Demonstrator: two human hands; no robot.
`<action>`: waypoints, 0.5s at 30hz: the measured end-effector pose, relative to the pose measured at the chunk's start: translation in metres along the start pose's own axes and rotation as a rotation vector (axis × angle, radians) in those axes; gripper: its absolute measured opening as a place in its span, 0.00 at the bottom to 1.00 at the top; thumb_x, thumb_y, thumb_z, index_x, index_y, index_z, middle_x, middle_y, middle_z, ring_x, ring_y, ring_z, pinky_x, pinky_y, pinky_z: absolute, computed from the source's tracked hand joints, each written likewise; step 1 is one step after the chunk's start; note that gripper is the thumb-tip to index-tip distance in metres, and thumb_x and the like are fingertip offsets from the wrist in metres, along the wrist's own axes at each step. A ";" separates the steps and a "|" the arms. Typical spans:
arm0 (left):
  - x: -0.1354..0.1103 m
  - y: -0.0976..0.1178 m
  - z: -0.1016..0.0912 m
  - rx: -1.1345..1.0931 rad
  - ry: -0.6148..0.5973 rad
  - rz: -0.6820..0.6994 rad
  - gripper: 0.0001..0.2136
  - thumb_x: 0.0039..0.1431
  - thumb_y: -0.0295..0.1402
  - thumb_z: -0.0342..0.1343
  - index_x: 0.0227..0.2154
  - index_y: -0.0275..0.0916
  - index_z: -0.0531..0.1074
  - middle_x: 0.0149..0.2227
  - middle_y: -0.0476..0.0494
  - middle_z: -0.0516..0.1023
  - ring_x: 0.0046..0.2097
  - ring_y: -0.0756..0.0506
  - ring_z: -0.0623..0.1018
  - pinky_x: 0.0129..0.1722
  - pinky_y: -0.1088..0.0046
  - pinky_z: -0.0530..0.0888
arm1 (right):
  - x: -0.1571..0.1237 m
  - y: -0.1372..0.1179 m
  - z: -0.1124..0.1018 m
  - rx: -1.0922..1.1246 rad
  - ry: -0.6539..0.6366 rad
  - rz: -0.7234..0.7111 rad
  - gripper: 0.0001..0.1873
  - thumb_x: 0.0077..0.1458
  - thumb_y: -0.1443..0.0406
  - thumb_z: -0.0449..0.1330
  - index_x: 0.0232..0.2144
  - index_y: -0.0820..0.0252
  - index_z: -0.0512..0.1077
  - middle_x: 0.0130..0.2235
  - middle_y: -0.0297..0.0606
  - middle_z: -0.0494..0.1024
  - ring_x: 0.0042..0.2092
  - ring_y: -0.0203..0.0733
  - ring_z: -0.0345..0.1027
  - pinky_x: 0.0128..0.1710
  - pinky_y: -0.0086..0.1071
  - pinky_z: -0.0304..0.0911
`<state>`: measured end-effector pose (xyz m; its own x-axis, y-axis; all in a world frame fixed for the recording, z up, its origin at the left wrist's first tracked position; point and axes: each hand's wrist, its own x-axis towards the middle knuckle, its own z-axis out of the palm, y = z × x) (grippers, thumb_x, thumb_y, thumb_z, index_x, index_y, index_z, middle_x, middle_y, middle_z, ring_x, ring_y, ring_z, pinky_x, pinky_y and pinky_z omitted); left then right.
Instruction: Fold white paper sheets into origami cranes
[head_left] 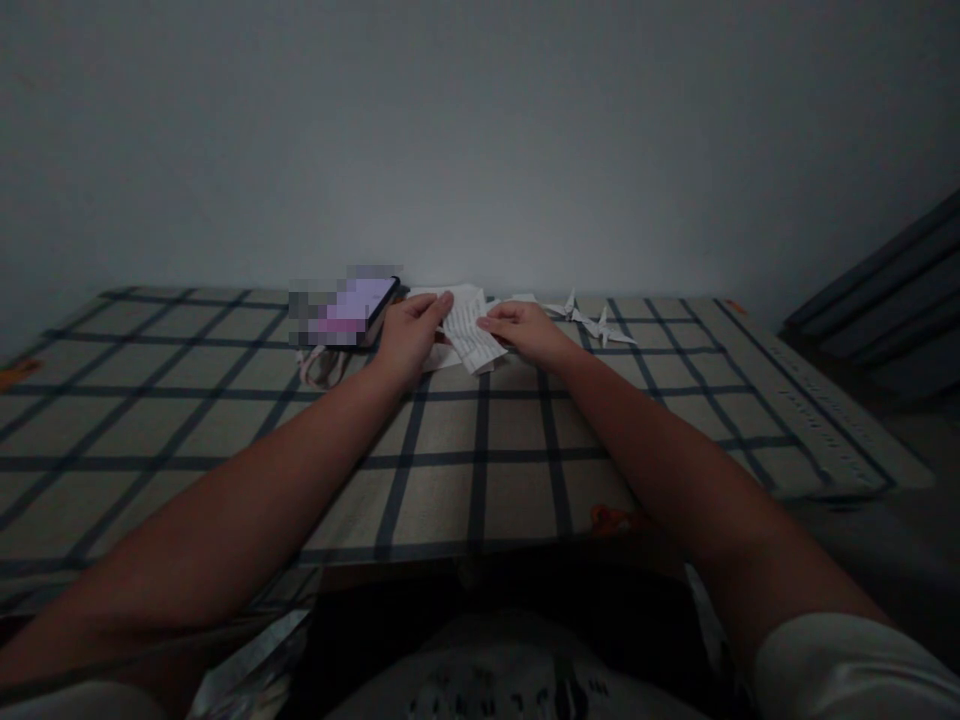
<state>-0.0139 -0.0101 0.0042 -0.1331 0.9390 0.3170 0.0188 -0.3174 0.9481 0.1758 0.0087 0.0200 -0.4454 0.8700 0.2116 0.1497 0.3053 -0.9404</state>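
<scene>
Between my hands is a folded sheet of printed paper (474,330), tilted up above the table. My left hand (417,328) pinches its left edge, thumb on the printed face. On the right edge, my right hand (527,328) closes thumb and fingers on the same paper. Other white paper (442,358) lies beneath and behind it, partly covered. Just right of my right hand rest two folded paper cranes (602,328), one a little behind the other. Left of my left hand stands a phone (351,310) with a lit, blurred screen, leaning back.
A checked cloth (517,430) covers the table, which meets a plain wall (480,140) at the back. A pale looped cord (322,368) lies below the phone. An orange tassel (616,520) hangs at the front edge.
</scene>
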 end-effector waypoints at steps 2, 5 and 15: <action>-0.001 -0.001 0.001 0.008 0.019 0.024 0.20 0.52 0.52 0.62 0.29 0.37 0.76 0.29 0.46 0.77 0.30 0.49 0.75 0.30 0.74 0.75 | 0.000 0.001 0.000 0.000 -0.007 -0.012 0.12 0.55 0.59 0.63 0.26 0.61 0.71 0.23 0.31 0.70 0.26 0.32 0.61 0.28 0.28 0.58; -0.001 -0.002 0.000 -0.017 0.016 0.041 0.20 0.51 0.52 0.64 0.33 0.37 0.78 0.31 0.45 0.79 0.31 0.48 0.77 0.31 0.73 0.76 | 0.001 0.002 0.000 0.001 -0.006 -0.029 0.12 0.55 0.59 0.63 0.26 0.62 0.71 0.23 0.31 0.70 0.26 0.31 0.61 0.28 0.28 0.58; -0.002 0.008 0.000 -0.065 -0.243 -0.205 0.21 0.45 0.49 0.68 0.28 0.33 0.77 0.33 0.39 0.81 0.33 0.47 0.79 0.31 0.72 0.77 | 0.007 0.010 -0.006 -0.024 0.101 -0.064 0.14 0.56 0.58 0.62 0.24 0.61 0.69 0.23 0.31 0.70 0.27 0.32 0.62 0.29 0.28 0.59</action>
<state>-0.0131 -0.0147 0.0111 0.1128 0.9860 0.1232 -0.0483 -0.1184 0.9918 0.1791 0.0198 0.0139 -0.3637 0.8826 0.2979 0.1451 0.3696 -0.9178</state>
